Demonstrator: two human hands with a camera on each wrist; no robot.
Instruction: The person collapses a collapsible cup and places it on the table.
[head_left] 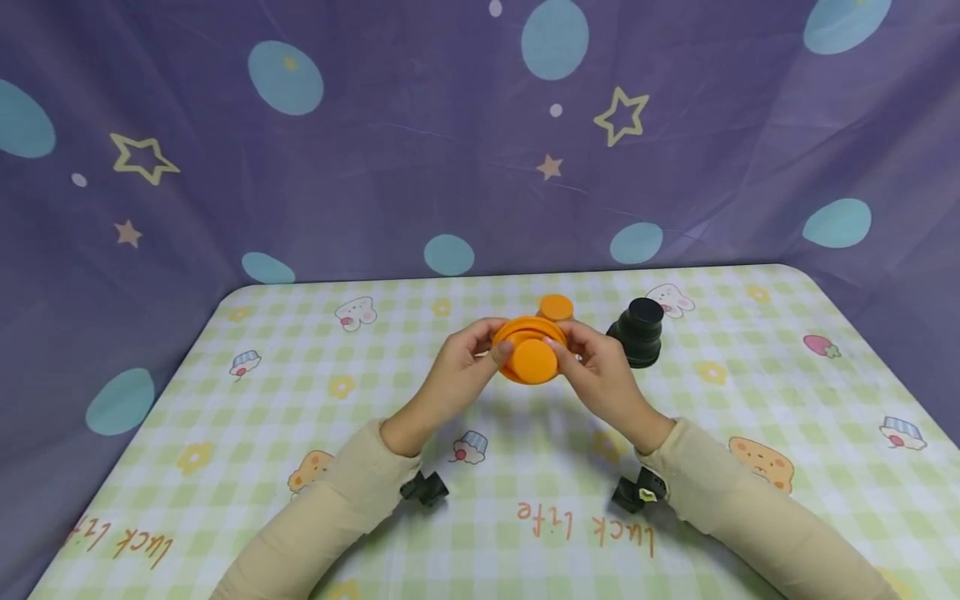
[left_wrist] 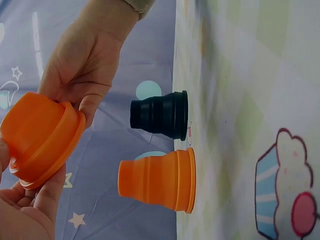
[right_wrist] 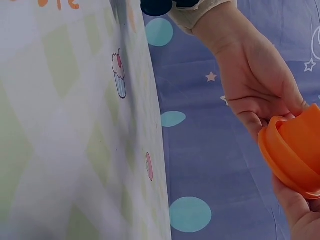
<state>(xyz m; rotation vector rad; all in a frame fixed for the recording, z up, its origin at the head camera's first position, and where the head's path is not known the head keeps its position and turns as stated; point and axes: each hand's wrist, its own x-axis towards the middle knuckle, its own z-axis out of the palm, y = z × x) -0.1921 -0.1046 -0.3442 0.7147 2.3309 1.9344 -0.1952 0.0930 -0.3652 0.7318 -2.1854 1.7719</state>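
Both hands hold an orange collapsible cup (head_left: pixel 534 362) up over the table, its small round end facing the head camera. My left hand (head_left: pixel 467 357) grips the cup's left side, thumb on the front and fingers around the rim. My right hand (head_left: pixel 600 367) pinches the opposite side in the same way. In the left wrist view the cup's rings sit partly folded into one another, the inner part tilted against the wide rim. Behind the hands, a second orange collapsible cup (left_wrist: pixel 155 181) stands upside down, extended in steps. Beside it is a black collapsible cup (head_left: pixel 639 333), also upside down.
A checked tablecloth (head_left: pixel 300 417) with cartoon prints covers the table. Behind the table hangs a purple curtain (head_left: pixel 390 183) with stars and blue ovals. Small black wrist devices (head_left: pixel 424 489) sit below each forearm, close over the cloth.
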